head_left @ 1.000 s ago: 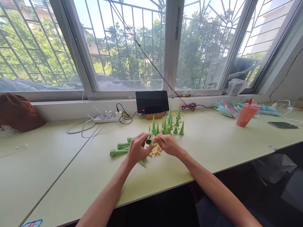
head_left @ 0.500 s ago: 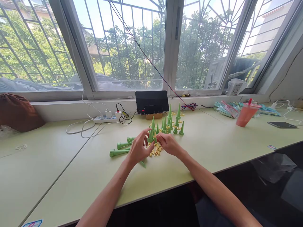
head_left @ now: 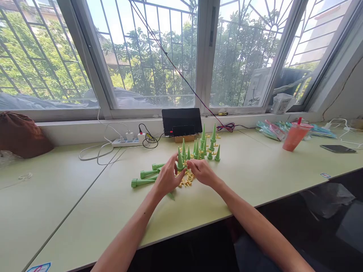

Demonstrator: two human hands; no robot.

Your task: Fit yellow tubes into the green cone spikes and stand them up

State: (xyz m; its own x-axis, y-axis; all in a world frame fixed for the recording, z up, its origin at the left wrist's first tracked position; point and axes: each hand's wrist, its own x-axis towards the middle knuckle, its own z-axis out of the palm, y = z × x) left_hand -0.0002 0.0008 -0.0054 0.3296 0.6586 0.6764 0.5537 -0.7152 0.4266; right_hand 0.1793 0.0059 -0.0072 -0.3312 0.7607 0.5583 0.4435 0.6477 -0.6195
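My left hand (head_left: 167, 174) is closed around the base of a green plastic spike (head_left: 180, 160), its tip pointing up. Fingers and thumb hide part of that base. Close beside it, my right hand (head_left: 200, 172) pinches a small yellow plastic piece (head_left: 185, 163) against the spike's side; the join itself is too small to make out. Under both hands lies a pile of yellow pieces (head_left: 186, 180). Several green spikes (head_left: 196, 149) stand upright just behind. Long green spikes with capped ends (head_left: 143, 183) lie flat to the left, partly beneath my left hand.
A tablet (head_left: 181, 119) leans at the back by the sill. To the left are a power strip (head_left: 129, 141) with cables and a brown bag (head_left: 24, 134). On the right stand a red drink cup (head_left: 296, 136), plastic packets (head_left: 270, 130) and a phone (head_left: 337, 149).
The green spike in my left hand has shifted slightly and shows more clearly between the fingers. My left fingers have closed in a little; my right hand is nearly still.
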